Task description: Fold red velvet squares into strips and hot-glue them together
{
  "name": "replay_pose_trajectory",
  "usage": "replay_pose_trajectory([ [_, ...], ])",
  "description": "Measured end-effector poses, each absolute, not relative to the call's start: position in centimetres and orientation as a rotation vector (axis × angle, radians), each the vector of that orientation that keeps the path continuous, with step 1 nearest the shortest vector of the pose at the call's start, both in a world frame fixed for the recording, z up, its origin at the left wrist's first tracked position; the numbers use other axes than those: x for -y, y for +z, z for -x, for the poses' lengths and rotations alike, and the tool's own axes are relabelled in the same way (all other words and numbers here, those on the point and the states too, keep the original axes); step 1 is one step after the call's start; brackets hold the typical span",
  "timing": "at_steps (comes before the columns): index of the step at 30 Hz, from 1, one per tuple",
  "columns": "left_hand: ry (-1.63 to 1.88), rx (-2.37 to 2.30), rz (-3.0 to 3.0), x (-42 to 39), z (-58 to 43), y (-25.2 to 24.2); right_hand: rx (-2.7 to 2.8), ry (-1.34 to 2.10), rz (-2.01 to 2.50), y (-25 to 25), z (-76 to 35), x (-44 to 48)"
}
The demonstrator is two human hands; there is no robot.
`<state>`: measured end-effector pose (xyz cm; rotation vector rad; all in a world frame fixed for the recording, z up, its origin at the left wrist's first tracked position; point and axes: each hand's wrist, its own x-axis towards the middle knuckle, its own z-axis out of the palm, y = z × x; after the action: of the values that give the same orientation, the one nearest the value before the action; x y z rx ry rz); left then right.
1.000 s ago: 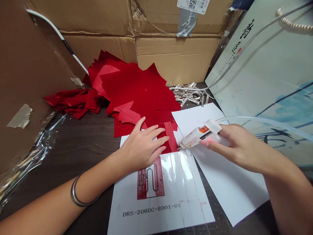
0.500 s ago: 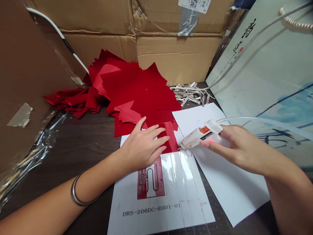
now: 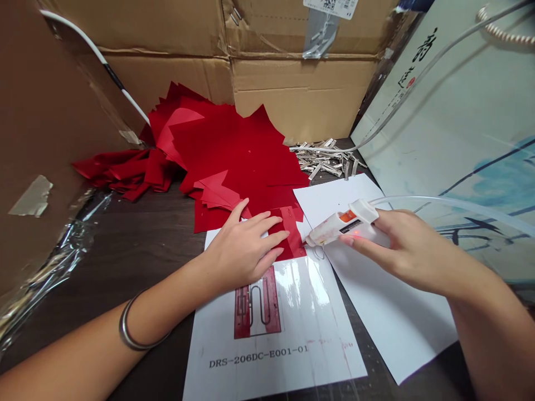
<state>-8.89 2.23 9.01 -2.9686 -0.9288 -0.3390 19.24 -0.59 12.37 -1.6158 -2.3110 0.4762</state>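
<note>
My left hand [image 3: 244, 248] lies flat with fingers spread on a small red fabric piece [image 3: 292, 236], pressing it down on a laminated template sheet [image 3: 288, 328] marked DRS-206DC-E001-01. My right hand [image 3: 401, 248] is wrapped round a white glue gun [image 3: 340, 225] with an orange trigger part. Its nozzle points left and touches the right edge of the red piece. A clear glue stick or tube [image 3: 460, 207] runs out of the gun's back toward the right.
A heap of red fabric squares [image 3: 225, 150] lies behind the hands. Several silver metal clips [image 3: 326, 159] are piled at the back right. Cardboard boxes [image 3: 292, 83] wall the back and left. A white printed bag [image 3: 460, 122] stands at the right. A plain white sheet [image 3: 388, 312] lies under the gun.
The glue gun's nozzle has shifted slightly left, closer against the red piece. My left hand has stayed pressed in place.
</note>
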Motion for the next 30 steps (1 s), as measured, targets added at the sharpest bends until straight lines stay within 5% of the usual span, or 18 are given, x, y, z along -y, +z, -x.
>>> replay_pose_trajectory([
  [30, -0.363, 0.944, 2.968, -2.2, 8.9, 8.9, 2.217, 0.412, 1.642, 11.3, -17.1, -0.2],
])
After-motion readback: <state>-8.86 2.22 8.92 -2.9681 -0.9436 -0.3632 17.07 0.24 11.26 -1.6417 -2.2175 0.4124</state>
